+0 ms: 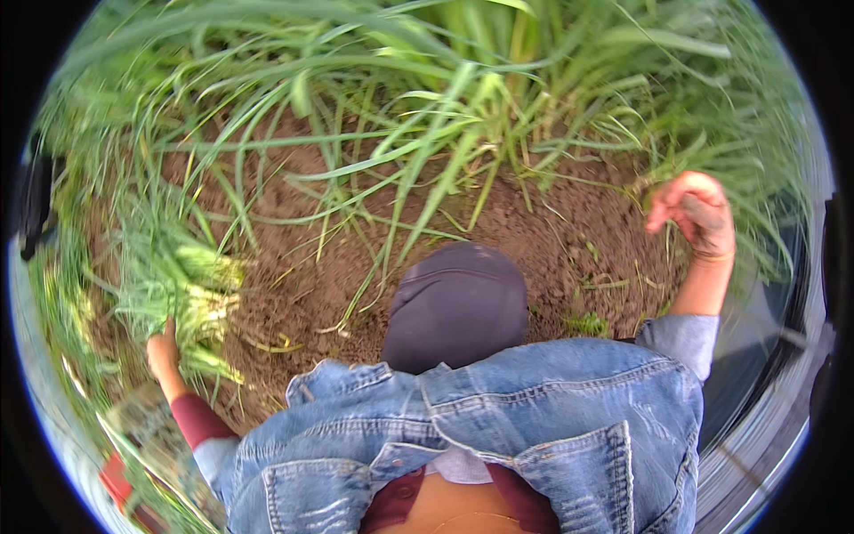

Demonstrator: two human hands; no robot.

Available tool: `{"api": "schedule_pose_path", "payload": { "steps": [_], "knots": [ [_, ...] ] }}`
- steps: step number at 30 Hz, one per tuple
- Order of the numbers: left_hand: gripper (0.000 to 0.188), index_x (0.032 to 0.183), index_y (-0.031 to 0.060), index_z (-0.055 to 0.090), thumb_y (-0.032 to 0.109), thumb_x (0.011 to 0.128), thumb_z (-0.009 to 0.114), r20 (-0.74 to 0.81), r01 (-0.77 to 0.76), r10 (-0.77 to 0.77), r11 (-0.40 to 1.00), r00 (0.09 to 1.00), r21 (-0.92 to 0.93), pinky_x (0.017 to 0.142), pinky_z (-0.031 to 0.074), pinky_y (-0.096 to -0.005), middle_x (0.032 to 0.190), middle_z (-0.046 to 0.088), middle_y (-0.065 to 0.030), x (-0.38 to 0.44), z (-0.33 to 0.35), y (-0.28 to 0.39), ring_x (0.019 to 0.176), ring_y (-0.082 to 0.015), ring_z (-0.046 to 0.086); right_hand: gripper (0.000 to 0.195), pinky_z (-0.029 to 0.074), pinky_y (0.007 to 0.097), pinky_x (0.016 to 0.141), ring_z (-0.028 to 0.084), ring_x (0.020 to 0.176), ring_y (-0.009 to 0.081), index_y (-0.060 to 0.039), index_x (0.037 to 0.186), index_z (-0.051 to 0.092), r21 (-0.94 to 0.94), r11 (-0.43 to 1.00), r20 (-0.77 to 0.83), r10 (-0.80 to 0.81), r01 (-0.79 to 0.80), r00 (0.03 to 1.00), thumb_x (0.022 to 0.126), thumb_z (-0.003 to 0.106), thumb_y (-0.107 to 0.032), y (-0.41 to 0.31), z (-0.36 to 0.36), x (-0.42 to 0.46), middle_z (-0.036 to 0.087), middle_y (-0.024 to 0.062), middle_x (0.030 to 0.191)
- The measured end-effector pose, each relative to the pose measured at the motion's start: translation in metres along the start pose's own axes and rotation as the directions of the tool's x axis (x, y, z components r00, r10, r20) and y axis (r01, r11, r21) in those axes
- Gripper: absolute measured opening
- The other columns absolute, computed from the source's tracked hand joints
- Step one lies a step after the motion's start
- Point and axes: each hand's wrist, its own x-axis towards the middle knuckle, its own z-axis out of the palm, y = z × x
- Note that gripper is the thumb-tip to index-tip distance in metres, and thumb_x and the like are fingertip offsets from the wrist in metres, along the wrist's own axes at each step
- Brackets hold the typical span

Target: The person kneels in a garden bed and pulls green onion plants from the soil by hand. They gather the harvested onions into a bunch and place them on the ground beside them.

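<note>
My left hand is low on the left, against a heap of pulled green plants with long narrow leaves and pale stem ends. One finger points along the leaves; the other fingers are partly hidden, so any grip is unclear. At the right, my right hand is raised with its fingers loosely curled and apart from the thumb. Soil marks its palm, and I see nothing held in it. Just left of its fingertips are thin stems of the standing leafy plants, rooted in brown soil.
Dense long leaves arch over the soil from the far side. A rounded dark cloth shape and my denim jacket fill the near middle. Dark sheeting borders the right. A red object lies at lower left.
</note>
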Motion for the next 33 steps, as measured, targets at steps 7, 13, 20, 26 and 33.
{"api": "schedule_pose_path", "payload": {
  "steps": [7, 13, 20, 26, 33],
  "knots": [
    [0.024, 0.095, 0.007, 0.061, 0.026, 0.081, 0.055, 0.044, -0.54, 0.864, 0.351, 0.501, -0.765, 0.044, 0.033, -0.0162, 0.058, 0.053, 0.0022, -0.167, -0.018, 0.212, 0.049, -0.0034, 0.044, 0.016, 0.049, 0.0243, 0.058, 0.06, 0.066, 0.0152, -0.0052, 0.092, 0.056, -0.112, 0.762, -0.139, 0.623, -0.638, 0.769, 0.085, 0.046, -0.017, 0.156, -0.027, -0.003, 0.061, 0.0066, 0.078],
    [0.026, 0.1, -0.0006, 0.054, 0.019, 0.084, 0.048, 0.262, -0.152, 0.964, 0.252, -0.053, -0.956, 0.054, 0.043, -0.0217, 0.066, 0.056, -0.0039, -0.312, 0.072, 0.385, 0.058, -0.0102, 0.052, 0.017, 0.047, 0.0293, 0.063, 0.059, 0.071, 0.0173, -0.0036, 0.096, 0.052, -0.205, 0.947, -0.169, 0.215, -0.248, 0.962, 0.082, 0.043, -0.008, 0.255, 0.009, 0.067, 0.06, 0.0102, 0.083],
    [0.029, 0.074, 0.0034, 0.05, 0.027, 0.087, 0.041, 0.57, 0.011, 0.72, 0.617, 0.396, -0.787, 0.042, 0.035, -0.0224, 0.059, 0.05, -0.0024, -0.295, 0.182, 0.395, 0.047, -0.0106, 0.045, 0.015, 0.046, 0.0391, 0.065, 0.057, 0.074, 0.0331, -0.0027, 0.088, 0.053, -0.759, 0.568, -0.524, -0.244, -0.318, 0.816, 0.078, 0.051, -0.013, 0.287, -0.019, 0.16, 0.058, 0.0182, 0.082],
    [0.044, 0.062, 0.0016, 0.05, 0.036, 0.087, 0.04, 0.504, 0.014, 0.709, 0.573, 0.493, -0.819, 0.033, 0.028, -0.0246, 0.046, 0.047, -0.0052, -0.285, 0.201, 0.401, 0.033, -0.0121, 0.038, 0.011, 0.045, 0.0303, 0.052, 0.054, 0.055, 0.0189, -0.0051, 0.08, 0.055, -0.54, 0.825, -0.541, -0.186, -0.168, 0.82, 0.082, 0.047, -0.013, 0.281, -0.01, 0.141, 0.055, 0.0099, 0.063],
    [0.05, 0.052, 0.0015, 0.048, 0.038, 0.086, 0.041, 0.395, -0.241, 0.746, 0.584, 0.536, -0.775, 0.028, 0.029, -0.0245, 0.037, 0.044, -0.0072, -0.281, 0.208, 0.402, 0.027, -0.0144, 0.04, 0.01, 0.041, 0.0256, 0.046, 0.049, 0.051, 0.0122, -0.0039, 0.082, 0.057, -0.526, 0.848, -0.764, -0.439, -0.061, 0.473, 0.083, 0.048, -0.008, 0.254, -0.029, 0.115, 0.055, 0.0057, 0.065]
  ]
}}
